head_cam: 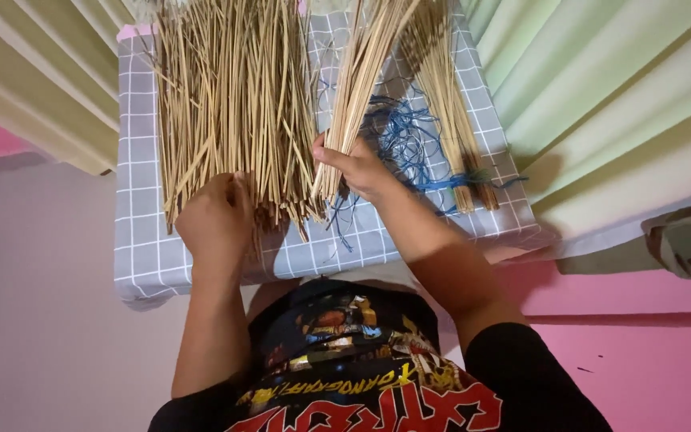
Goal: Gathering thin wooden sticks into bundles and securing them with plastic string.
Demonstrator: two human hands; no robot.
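Fingers (325, 152) of the right hand (359, 170) are being closed around a slim bundle of pale sticks (357, 88) over the grey checked tabletop (141, 200). Left hand (216, 220) is being pressed against the loose straw-coloured stick pile (229, 104), its fingers seemingly curled. Blue thread (405, 140) is lying alongside.

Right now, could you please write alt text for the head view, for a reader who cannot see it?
Seen from above, the right hand grips a slim bundle of pale sticks while the left hand rests in a large loose pile of sticks. Both lie on a grey checked cloth, beside tangled blue thread.
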